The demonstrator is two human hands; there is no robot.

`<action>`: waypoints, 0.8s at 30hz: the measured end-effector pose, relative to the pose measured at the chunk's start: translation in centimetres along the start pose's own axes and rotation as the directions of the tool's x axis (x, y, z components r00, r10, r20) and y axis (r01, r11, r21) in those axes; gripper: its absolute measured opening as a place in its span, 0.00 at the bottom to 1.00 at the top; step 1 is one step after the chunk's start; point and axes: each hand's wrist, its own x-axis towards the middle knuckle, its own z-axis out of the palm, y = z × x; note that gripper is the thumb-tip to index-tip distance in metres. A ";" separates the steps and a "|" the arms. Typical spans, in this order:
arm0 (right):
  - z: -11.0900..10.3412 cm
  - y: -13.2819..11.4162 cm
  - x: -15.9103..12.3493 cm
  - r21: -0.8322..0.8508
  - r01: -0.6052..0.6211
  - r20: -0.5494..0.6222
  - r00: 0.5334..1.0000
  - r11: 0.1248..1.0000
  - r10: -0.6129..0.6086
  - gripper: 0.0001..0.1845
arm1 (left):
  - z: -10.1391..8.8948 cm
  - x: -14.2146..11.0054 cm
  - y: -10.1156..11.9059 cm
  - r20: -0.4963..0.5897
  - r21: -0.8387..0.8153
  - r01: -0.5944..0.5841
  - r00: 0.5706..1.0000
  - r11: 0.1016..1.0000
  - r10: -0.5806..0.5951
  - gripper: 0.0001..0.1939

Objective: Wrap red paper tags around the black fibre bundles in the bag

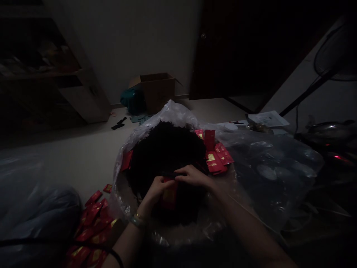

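Over a round tub lined with clear plastic (117,190), my two hands meet around a small red packet (169,197). My left hand (154,190) grips the packet near its top edge, thumb pressed against it. My right hand (192,176) is closed at the packet's upper right, its fingertips pinching something dark. A dark, narrow piece (169,174) lies across the top of the packet between the hands; the dim light hides its kind. Behind and below them rises a heap of black, shredded-looking material (170,145). Several red packets (216,158) with gold labels rest on the tub's right side.
More red packets (95,219) are piled at lower left, near a dark cable (69,242). A large clear plastic bag (267,163) spreads on the right. An open cardboard box (157,91) stands by the wall, and a fan (337,56) at upper right.
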 end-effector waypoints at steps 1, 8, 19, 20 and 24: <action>0.0 0.1 0.0 -0.005 0.000 -0.008 1.000 1.000 0.000 0.16 | 0.0 0.0 0.0 0.004 0.002 0.001 1.000 1.000 -0.001 0.19; 0.2 0.6 0.0 -0.019 -0.045 -0.103 0.994 0.999 0.043 0.18 | -0.2 0.0 0.2 -0.003 0.032 -0.045 0.999 0.998 0.045 0.21; 0.8 1.2 0.1 0.107 -0.105 -0.171 0.978 0.989 0.122 0.21 | -0.1 0.0 0.2 0.009 0.080 0.036 0.999 0.996 -0.037 0.21; 0.7 1.1 0.0 0.121 -0.113 -0.155 0.979 0.986 0.131 0.21 | 0.0 -0.1 0.2 0.014 0.084 0.035 0.999 0.996 -0.036 0.21; 0.0 1.0 -0.2 0.153 -0.144 -0.031 0.988 0.978 0.151 0.23 | 0.0 -0.3 0.5 0.023 0.103 0.026 0.999 0.994 -0.029 0.20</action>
